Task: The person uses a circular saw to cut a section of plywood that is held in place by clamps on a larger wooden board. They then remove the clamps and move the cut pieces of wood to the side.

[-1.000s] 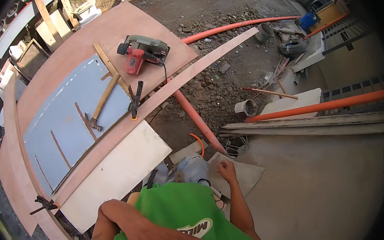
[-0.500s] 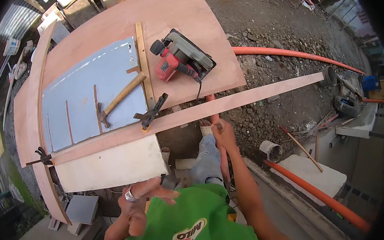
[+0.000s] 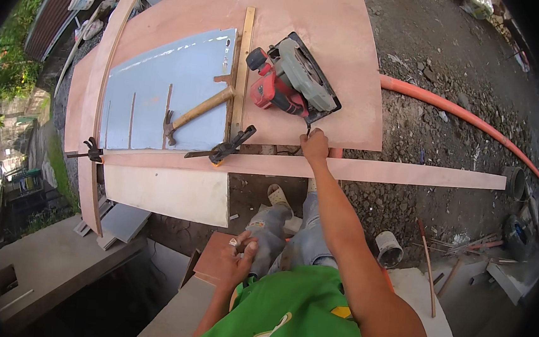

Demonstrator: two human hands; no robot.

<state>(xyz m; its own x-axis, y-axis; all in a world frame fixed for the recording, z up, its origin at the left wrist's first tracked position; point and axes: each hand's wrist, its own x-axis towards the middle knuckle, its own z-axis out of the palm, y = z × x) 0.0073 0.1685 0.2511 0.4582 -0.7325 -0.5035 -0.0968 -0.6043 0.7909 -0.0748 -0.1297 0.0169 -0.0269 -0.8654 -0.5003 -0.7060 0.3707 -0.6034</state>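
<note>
My right hand reaches over the long plywood strip, its fingers closed on the black power cord at the back of a red and grey circular saw. The saw rests on a large plywood sheet. Close to my left thigh, my left hand is loosely curled with fingers apart, a ring on one finger, nothing visible in it. One black clamp grips the strip near its middle; another clamp sits at its left end.
A claw hammer lies on a blue-grey panel beside a narrow wood batten. A white board is below the strip. An orange pipe crosses rubble at right, with a bucket nearer me.
My right hand has moved up and forward from beside my leg to the saw's cord. My left hand has drawn back and curled. The view has turned, so the bench appears rotated and shifted right.
</note>
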